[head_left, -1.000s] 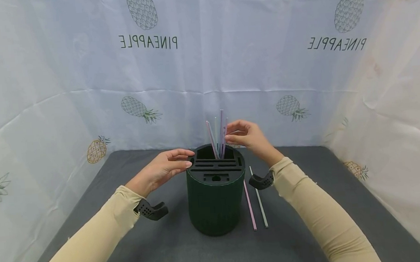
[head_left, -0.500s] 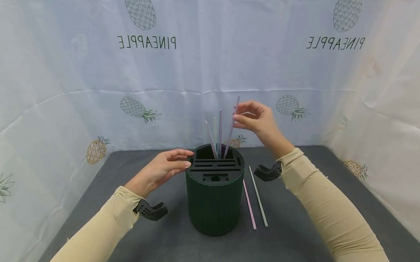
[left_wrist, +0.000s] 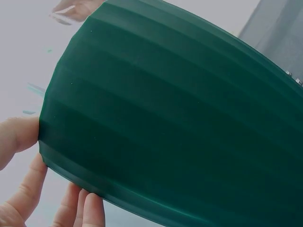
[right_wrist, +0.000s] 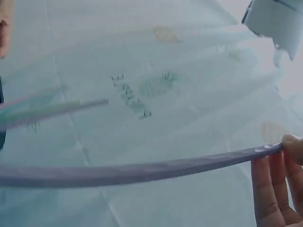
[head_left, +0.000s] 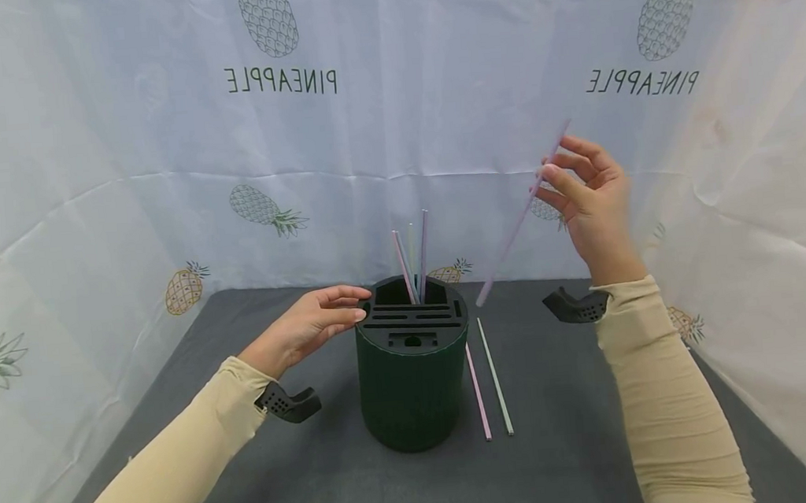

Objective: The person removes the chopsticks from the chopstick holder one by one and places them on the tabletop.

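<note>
A dark green round holder (head_left: 415, 400) with a slotted black top stands upright on the table. Thumb and fingertips of my left hand (head_left: 312, 326) touch its rim from the left; the left wrist view shows them along the ribbed wall (left_wrist: 161, 113). Up at the right, my right hand (head_left: 587, 201) pinches a translucent purple straw (head_left: 515, 231) near its upper end. This straw slants down to the left, apart from the holder. Several straws (head_left: 423, 254) lean in the holder's rear compartment, their lower ends hidden.
Right of the holder, a pink straw (head_left: 479, 395) and a pale green straw (head_left: 496, 378) lie on the dark grey table (head_left: 307, 480). A white pineapple-print curtain (head_left: 392, 110) surrounds the back and sides.
My right hand has lifted the purple straw out of the holder and carried it up and to the right. My left hand has stayed at the rim.
</note>
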A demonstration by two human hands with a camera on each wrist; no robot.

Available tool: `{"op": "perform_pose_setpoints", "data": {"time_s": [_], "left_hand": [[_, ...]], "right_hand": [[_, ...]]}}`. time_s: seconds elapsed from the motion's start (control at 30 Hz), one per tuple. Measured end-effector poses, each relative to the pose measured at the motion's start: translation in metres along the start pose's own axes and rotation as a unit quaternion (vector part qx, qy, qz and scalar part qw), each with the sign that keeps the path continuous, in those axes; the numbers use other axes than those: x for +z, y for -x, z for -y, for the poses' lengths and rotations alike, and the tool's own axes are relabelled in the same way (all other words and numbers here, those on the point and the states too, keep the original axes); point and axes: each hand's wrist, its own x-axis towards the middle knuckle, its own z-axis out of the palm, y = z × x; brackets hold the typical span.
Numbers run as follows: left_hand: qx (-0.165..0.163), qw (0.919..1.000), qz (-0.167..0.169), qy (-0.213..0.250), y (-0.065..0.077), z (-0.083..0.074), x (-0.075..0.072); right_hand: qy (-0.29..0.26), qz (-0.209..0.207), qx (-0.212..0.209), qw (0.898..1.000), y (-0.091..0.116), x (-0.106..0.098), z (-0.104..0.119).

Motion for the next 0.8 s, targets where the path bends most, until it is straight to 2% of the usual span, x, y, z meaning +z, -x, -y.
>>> {"op": "perform_pose_setpoints", "data": {"time_s": [0.13,0.23,0.4,0.53,0.67,0.8], "left_hand": [[-0.003,1.0,-0.003,0.001,0.0,-0.001,0.001],[-0.003,1.0,-0.003,0.001,0.0,-0.001,0.0],[0.0,1.0,0.003,-0.004,0.0,0.001,-0.002],[0.001,1.0,0.004,-0.004,-0.001,0.002,-0.002],[0.0,1.0,-0.002,-0.001,-0.002,0.002,-0.001],[-0.001,1.0,-0.004,-0.003,-0.002,0.0,0.0]], "right_hand": [[0.049,-0.021,0.049,0.997,0.008,-0.026,-0.006],[0.108,-0.024,0.098,0.989,0.018,-0.05,-0.023],[0.211,-0.002,0.188,0.959,0.038,-0.093,-0.065],[0.247,0.019,0.257,0.934,0.055,-0.12,-0.096],[0.293,0.036,0.304,0.906,0.069,-0.136,-0.118],[0.322,0.05,0.331,0.886,0.082,-0.146,-0.136]]}}
